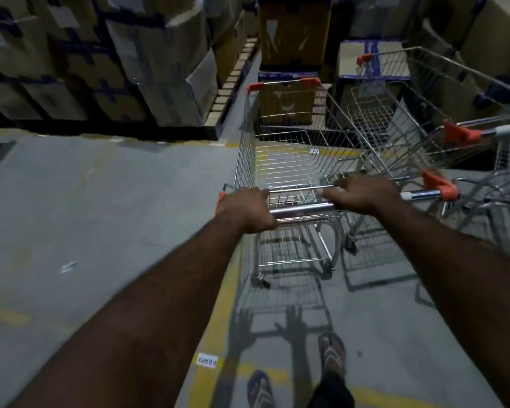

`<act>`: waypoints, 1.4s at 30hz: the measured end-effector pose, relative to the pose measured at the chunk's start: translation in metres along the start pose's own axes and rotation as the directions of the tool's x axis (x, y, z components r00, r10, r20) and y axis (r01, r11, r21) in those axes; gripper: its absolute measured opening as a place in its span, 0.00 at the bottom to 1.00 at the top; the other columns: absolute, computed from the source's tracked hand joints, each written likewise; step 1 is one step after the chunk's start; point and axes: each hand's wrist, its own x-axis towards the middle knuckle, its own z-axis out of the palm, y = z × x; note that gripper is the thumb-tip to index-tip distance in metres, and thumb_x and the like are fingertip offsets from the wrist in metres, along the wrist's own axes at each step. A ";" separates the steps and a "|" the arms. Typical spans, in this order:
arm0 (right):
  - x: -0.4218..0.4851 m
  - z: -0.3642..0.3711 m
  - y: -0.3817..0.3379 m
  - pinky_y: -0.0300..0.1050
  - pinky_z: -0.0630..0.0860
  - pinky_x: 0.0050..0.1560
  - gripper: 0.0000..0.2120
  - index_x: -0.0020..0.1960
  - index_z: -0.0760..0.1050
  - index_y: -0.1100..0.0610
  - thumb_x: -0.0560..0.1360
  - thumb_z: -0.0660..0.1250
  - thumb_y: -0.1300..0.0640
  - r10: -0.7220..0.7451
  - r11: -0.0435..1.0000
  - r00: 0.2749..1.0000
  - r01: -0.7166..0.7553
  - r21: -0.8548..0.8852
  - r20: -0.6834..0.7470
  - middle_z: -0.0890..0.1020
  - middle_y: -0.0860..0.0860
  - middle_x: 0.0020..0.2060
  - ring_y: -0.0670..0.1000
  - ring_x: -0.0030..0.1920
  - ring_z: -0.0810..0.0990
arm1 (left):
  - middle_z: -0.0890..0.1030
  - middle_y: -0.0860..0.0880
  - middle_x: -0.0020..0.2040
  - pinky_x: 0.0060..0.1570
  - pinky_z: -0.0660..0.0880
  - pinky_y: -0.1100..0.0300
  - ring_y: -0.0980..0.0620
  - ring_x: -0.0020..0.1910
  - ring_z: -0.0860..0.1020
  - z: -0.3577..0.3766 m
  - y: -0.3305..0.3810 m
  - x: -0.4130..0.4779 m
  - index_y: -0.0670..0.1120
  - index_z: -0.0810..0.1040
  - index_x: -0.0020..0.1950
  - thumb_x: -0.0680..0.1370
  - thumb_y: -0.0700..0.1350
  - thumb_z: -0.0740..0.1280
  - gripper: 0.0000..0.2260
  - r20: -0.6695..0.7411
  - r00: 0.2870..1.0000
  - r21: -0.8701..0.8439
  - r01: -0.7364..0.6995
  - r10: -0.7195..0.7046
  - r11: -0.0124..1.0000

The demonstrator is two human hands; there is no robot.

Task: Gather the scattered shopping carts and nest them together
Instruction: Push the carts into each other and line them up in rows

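Left hand [246,209] and right hand [363,192] each curl tightly around the chrome handle bar [301,209] of the near cart [245,148]. The cart stands on the grey floor [106,201] beside a yellow line [215,322]. A second cart [458,134] stands just to its right. Stacked cardboard boxes [100,69] fill the far left.

The floor [100,201] is grey and smooth. A yellow line [218,313] is painted on it, below the fingers [331,193] and nearer to the person. A small white sticker [207,361] sits on that line. Left of the fingers, a tiny white scrap [68,266] lies on the floor. Far past the fingers and to their left stand tall stacks of brown boxes [71,69] with blue tape. One more brown box [293,30] stands straight ahead of them. The light is dim.
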 end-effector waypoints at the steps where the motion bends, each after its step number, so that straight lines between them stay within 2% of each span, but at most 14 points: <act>1: -0.009 0.002 -0.008 0.62 0.66 0.69 0.58 0.72 0.74 0.46 0.60 0.37 0.12 0.009 1.000 1.000 -0.009 -0.009 -0.011 0.73 0.56 0.73 0.61 0.72 0.71 | 0.71 0.50 0.75 0.69 0.66 0.40 0.46 0.72 0.70 0.003 -0.006 -0.004 0.55 0.63 0.78 0.68 0.64 0.66 0.39 -0.003 1.000 0.002 0.000 0.000 1.000; 5: -0.044 0.010 -0.035 0.59 0.69 0.67 0.50 0.67 0.79 0.50 0.68 0.42 0.17 0.044 0.998 0.999 -0.044 -0.042 -0.016 0.74 0.58 0.72 0.61 0.70 0.73 | 0.63 0.51 0.80 0.74 0.56 0.37 0.47 0.78 0.63 0.011 -0.024 -0.022 0.55 0.60 0.80 0.70 0.64 0.65 0.40 -0.002 1.000 0.038 -0.029 0.029 0.999; 9: -0.072 0.024 -0.049 0.58 0.72 0.65 0.54 0.63 0.81 0.51 0.65 0.38 0.15 0.049 0.998 0.998 -0.050 -0.029 -0.026 0.77 0.59 0.68 0.61 0.67 0.76 | 0.62 0.51 0.81 0.75 0.57 0.37 0.48 0.78 0.61 0.018 -0.034 -0.042 0.55 0.59 0.81 0.70 0.66 0.65 0.41 -0.006 0.998 0.059 -0.068 0.068 0.996; 11: -0.088 0.029 -0.053 0.59 0.71 0.66 0.58 0.66 0.79 0.52 0.62 0.36 0.14 0.057 0.998 0.998 -0.057 -0.022 -0.031 0.78 0.58 0.68 0.60 0.67 0.76 | 0.61 0.51 0.81 0.75 0.55 0.38 0.48 0.79 0.61 0.023 -0.036 -0.054 0.55 0.58 0.81 0.69 0.66 0.65 0.42 0.002 0.998 0.055 -0.066 0.066 0.996; 15: -0.119 0.040 -0.059 0.59 0.71 0.65 0.55 0.68 0.77 0.55 0.67 0.38 0.16 0.036 0.999 0.999 -0.036 -0.039 -0.010 0.78 0.60 0.68 0.62 0.67 0.75 | 0.60 0.50 0.81 0.75 0.52 0.37 0.48 0.79 0.60 0.032 -0.033 -0.085 0.55 0.57 0.81 0.70 0.64 0.67 0.42 0.016 0.998 0.043 -0.058 0.057 0.997; 17: -0.132 0.048 -0.060 0.58 0.72 0.63 0.59 0.68 0.76 0.56 0.63 0.36 0.14 0.025 0.999 1.000 -0.025 -0.033 -0.006 0.78 0.60 0.66 0.61 0.65 0.77 | 0.61 0.49 0.81 0.76 0.55 0.37 0.47 0.78 0.61 0.038 -0.032 -0.098 0.55 0.58 0.81 0.69 0.63 0.67 0.42 0.034 0.998 0.051 -0.057 0.055 0.997; 19: -0.144 0.055 -0.061 0.59 0.71 0.66 0.64 0.73 0.71 0.56 0.59 0.36 0.12 -0.013 0.999 1.000 0.014 -0.045 0.027 0.76 0.59 0.69 0.60 0.67 0.75 | 0.64 0.49 0.80 0.74 0.60 0.37 0.46 0.77 0.64 0.041 -0.031 -0.111 0.54 0.59 0.80 0.68 0.61 0.67 0.42 0.053 0.997 0.068 -0.052 0.049 0.996; 22: -0.164 0.053 -0.067 0.59 0.70 0.69 0.67 0.76 0.67 0.55 0.55 0.40 0.10 -0.066 0.992 0.993 0.075 -0.098 0.096 0.73 0.57 0.73 0.60 0.70 0.73 | 0.69 0.47 0.77 0.71 0.64 0.40 0.45 0.74 0.68 0.041 -0.030 -0.132 0.54 0.62 0.79 0.67 0.60 0.68 0.41 0.060 0.998 0.073 -0.039 0.034 0.997; 24: -0.176 0.051 -0.073 0.60 0.69 0.70 0.66 0.77 0.65 0.55 0.55 0.49 0.10 -0.058 0.988 0.991 0.075 -0.134 0.124 0.71 0.57 0.74 0.60 0.72 0.72 | 0.71 0.47 0.75 0.69 0.65 0.41 0.44 0.72 0.70 0.039 -0.029 -0.148 0.54 0.63 0.79 0.67 0.59 0.69 0.40 0.069 0.997 0.076 -0.025 0.019 0.997; 27: -0.195 0.054 -0.086 0.61 0.67 0.72 0.57 0.78 0.63 0.54 0.62 0.61 0.17 -0.028 0.984 0.991 0.050 -0.168 0.130 0.71 0.57 0.75 0.60 0.73 0.70 | 0.75 0.45 0.72 0.67 0.69 0.45 0.43 0.69 0.73 0.040 -0.033 -0.173 0.55 0.64 0.79 0.67 0.58 0.70 0.40 0.064 0.998 0.042 0.003 -0.006 0.999; 29: -0.209 0.056 -0.099 0.59 0.69 0.71 0.52 0.78 0.65 0.53 0.65 0.66 0.21 -0.017 0.985 0.993 0.037 -0.168 0.120 0.72 0.56 0.74 0.60 0.72 0.71 | 0.75 0.45 0.71 0.66 0.69 0.46 0.43 0.69 0.73 0.042 -0.039 -0.190 0.56 0.65 0.78 0.66 0.58 0.69 0.40 0.054 0.999 0.026 0.003 -0.005 1.000; 35: -0.246 0.070 -0.136 0.59 0.71 0.69 0.54 0.79 0.63 0.51 0.63 0.65 0.21 0.054 0.988 0.994 -0.040 -0.147 0.098 0.72 0.55 0.74 0.60 0.72 0.72 | 0.74 0.47 0.72 0.65 0.68 0.46 0.45 0.69 0.73 0.050 -0.063 -0.220 0.56 0.65 0.78 0.66 0.60 0.67 0.40 0.047 0.998 0.051 -0.036 0.034 0.998; 39: -0.269 0.076 -0.157 0.57 0.73 0.67 0.49 0.77 0.66 0.53 0.66 0.67 0.24 0.077 0.987 0.993 -0.063 -0.150 0.088 0.74 0.55 0.73 0.59 0.70 0.73 | 0.74 0.48 0.73 0.68 0.67 0.44 0.45 0.70 0.73 0.059 -0.077 -0.236 0.56 0.65 0.78 0.63 0.62 0.65 0.42 0.053 0.996 0.048 -0.070 0.067 0.996; 42: -0.281 0.081 -0.168 0.58 0.71 0.69 0.49 0.78 0.63 0.52 0.67 0.68 0.25 0.082 0.988 0.992 -0.069 -0.136 0.092 0.71 0.55 0.75 0.59 0.72 0.72 | 0.74 0.47 0.72 0.68 0.67 0.43 0.45 0.69 0.73 0.064 -0.085 -0.247 0.57 0.65 0.77 0.63 0.63 0.67 0.42 0.033 0.996 0.034 -0.084 0.083 0.996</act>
